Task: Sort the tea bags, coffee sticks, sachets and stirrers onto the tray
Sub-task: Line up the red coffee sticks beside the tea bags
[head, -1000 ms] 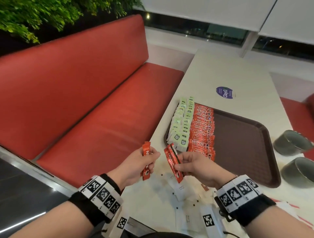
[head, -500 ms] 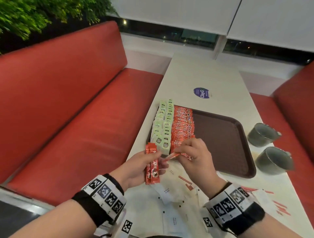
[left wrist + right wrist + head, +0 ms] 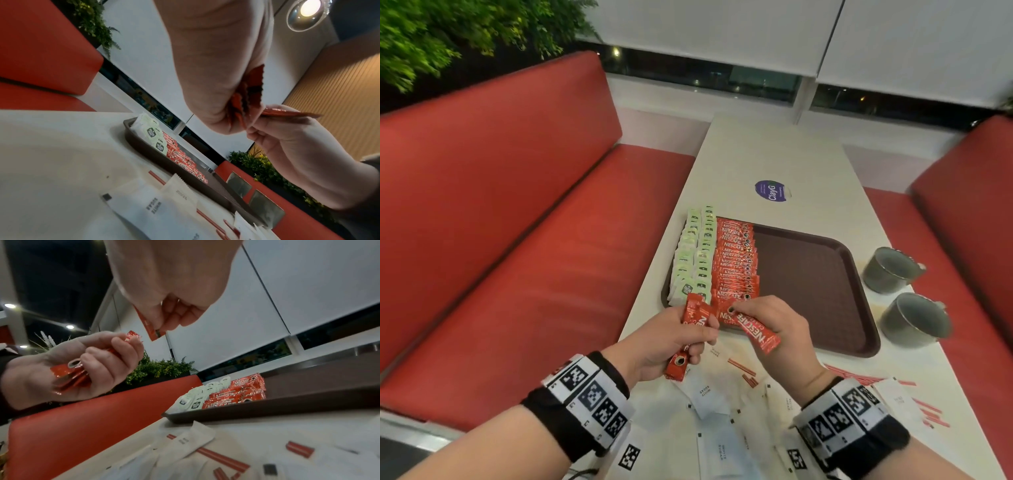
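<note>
half a second back the right hand [image 3: 774, 329] was reaching onto the near corner of the tray [image 3: 825, 291]; now it has drawn back just short of that corner and pinches a single coffee stick [image 3: 751, 330] between thumb and curled fingers. that stick lies slanted, its long axis running from the tray's near edge down toward the person's right wrist. the left hand [image 3: 671, 339], just beside the tray's near left corner, stays curled round a small bundle of sticks [image 3: 690, 337], which points from the tray back toward the left wrist. on the tray, pale green tea bags [image 3: 693, 253] fill the left edge in two rows, and a row of red sticks [image 3: 736, 260] lies beside them. white sugar sachets [image 3: 705, 394] and thin red stirrers [image 3: 741, 366] lie on the table [image 3: 756, 154] nearer than the tray.
</note>
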The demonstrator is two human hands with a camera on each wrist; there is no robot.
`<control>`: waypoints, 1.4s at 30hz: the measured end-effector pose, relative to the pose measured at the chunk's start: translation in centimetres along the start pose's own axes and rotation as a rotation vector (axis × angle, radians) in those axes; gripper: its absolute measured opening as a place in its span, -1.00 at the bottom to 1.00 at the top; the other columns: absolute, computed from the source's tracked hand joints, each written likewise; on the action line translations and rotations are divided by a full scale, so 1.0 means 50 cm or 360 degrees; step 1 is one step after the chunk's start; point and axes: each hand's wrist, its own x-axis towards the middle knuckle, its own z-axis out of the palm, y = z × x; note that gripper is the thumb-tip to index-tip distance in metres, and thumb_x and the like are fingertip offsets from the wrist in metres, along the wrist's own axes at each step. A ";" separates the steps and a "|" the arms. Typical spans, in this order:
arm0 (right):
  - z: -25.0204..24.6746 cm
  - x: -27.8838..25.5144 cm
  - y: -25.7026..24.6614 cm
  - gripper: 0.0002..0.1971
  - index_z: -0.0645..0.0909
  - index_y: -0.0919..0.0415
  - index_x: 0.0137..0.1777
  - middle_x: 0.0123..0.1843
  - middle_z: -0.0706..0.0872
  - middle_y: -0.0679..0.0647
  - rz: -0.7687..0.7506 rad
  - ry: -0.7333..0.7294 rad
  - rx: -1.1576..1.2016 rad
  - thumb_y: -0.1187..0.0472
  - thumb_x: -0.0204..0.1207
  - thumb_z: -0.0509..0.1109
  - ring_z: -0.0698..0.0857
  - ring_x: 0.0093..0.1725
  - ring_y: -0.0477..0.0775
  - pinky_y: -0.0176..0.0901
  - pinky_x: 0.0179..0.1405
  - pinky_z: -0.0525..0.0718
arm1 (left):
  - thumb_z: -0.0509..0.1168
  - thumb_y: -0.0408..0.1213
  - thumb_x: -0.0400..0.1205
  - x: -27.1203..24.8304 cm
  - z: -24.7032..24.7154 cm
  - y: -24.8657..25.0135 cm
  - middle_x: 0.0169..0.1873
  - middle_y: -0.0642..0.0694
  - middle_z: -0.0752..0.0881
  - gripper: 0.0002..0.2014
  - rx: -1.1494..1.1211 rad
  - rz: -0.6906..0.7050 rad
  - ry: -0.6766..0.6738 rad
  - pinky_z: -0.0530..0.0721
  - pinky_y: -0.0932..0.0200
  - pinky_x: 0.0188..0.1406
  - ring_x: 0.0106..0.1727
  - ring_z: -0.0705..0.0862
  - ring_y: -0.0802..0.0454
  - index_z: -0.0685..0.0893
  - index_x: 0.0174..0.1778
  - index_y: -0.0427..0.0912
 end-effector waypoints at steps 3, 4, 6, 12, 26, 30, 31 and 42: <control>0.008 0.007 0.003 -0.81 0.65 0.05 0.06 -0.20 0.75 0.00 -0.0148 -0.0110 -0.0226 0.15 0.45 0.43 0.60 -0.16 -0.06 -0.23 -0.16 0.58 | 0.32 -0.24 0.63 0.002 0.015 -0.001 -0.35 -0.12 0.67 -0.86 -0.0059 -0.0059 -0.0022 0.51 0.30 -0.53 -0.56 0.42 0.16 0.56 0.01 -0.21; 0.012 0.007 0.008 -0.84 0.68 0.10 0.05 -0.24 0.74 0.03 -0.0239 -0.0168 -0.0368 0.13 0.50 0.40 0.59 -0.21 -0.02 -0.19 -0.21 0.52 | 0.32 -0.16 0.60 0.002 0.020 -0.001 -0.35 -0.11 0.67 -0.79 -0.0104 -0.0095 -0.0049 0.52 0.31 -0.54 -0.56 0.42 0.17 0.54 0.03 -0.20; 0.019 0.007 0.013 -0.78 0.75 0.23 0.01 -0.28 0.70 0.05 -0.0354 -0.0279 -0.0617 0.13 0.52 0.36 0.58 -0.28 0.06 -0.16 -0.22 0.40 | 0.36 -0.12 0.53 0.004 0.025 0.001 -0.40 -0.06 0.63 -0.71 -0.0160 -0.0147 -0.0087 0.52 0.32 -0.55 -0.57 0.42 0.18 0.51 0.06 -0.17; 0.013 0.001 0.008 -0.73 0.73 0.21 0.03 -0.19 0.66 0.01 -0.0343 -0.0640 -0.0750 0.20 0.40 0.29 0.59 -0.19 0.08 -0.16 -0.11 0.38 | 0.35 -0.47 0.57 0.009 0.018 -0.001 -0.58 0.01 0.53 -0.85 0.0289 -0.0175 0.0021 0.41 0.28 -0.58 -0.61 0.39 0.16 0.55 -0.15 -0.15; -0.019 0.006 -0.015 -0.92 0.75 0.06 -0.05 -0.22 0.65 -0.21 0.0687 -0.1436 -0.0301 0.17 0.51 0.44 0.59 -0.14 -0.11 -0.24 -0.02 0.46 | 0.43 -0.25 0.51 0.030 0.005 -0.008 -0.51 0.10 0.56 -0.84 0.1471 0.0038 0.0015 0.37 0.46 -0.62 -0.59 0.45 0.30 0.59 -0.33 -0.04; -0.028 0.034 0.050 -0.76 0.58 -0.15 -0.34 -0.24 0.67 -0.22 0.1077 -0.1058 -0.0367 0.19 0.48 0.46 0.65 -0.16 -0.09 -0.08 0.09 0.63 | 0.32 -0.30 0.59 0.039 -0.026 0.010 -0.41 -0.07 0.53 -0.91 0.0496 -0.0084 0.0369 0.38 0.24 -0.55 -0.59 0.41 0.15 0.58 -0.08 -0.22; -0.025 0.041 0.070 -0.74 0.56 -0.17 -0.36 -0.21 0.70 -0.20 0.1134 -0.0962 -0.0407 0.19 0.48 0.45 0.67 -0.11 -0.06 0.01 0.16 0.62 | 0.31 -0.32 0.56 0.041 -0.037 0.010 -0.37 -0.10 0.50 -0.86 0.0307 -0.0128 0.0436 0.38 0.21 -0.53 -0.55 0.41 0.11 0.57 -0.03 -0.27; 0.047 0.067 0.131 -0.92 0.69 0.00 -0.06 -0.02 0.69 -0.14 0.1207 -0.1259 -0.0713 0.14 0.58 0.35 0.58 0.08 0.01 0.04 0.24 0.31 | 0.21 -0.44 0.69 0.038 -0.086 -0.015 -0.19 -0.25 0.74 -0.83 -0.0097 -0.0106 0.0631 0.69 -0.13 0.04 -0.12 0.78 -0.14 0.65 0.14 -0.28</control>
